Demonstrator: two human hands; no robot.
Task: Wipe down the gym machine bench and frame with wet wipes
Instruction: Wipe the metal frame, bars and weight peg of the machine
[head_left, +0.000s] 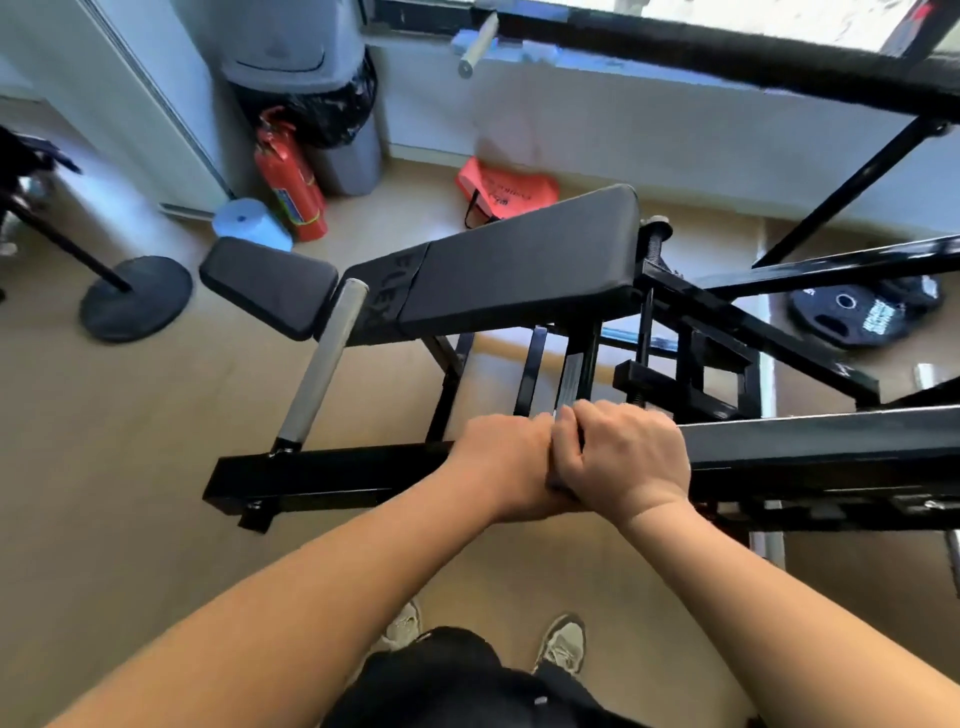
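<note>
Frame crossbar (332, 470) runs under left hand (498, 457) and right hand (623, 452), both curled together, contents unclear.

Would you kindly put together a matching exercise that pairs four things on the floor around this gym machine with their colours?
Things:
1. fire extinguisher
2. paper roll
3. bin
4. weight plate

Colours:
A. grey
B. black
C. red
D. pale blue

Pairs: 1-C, 2-D, 3-A, 4-B
</note>
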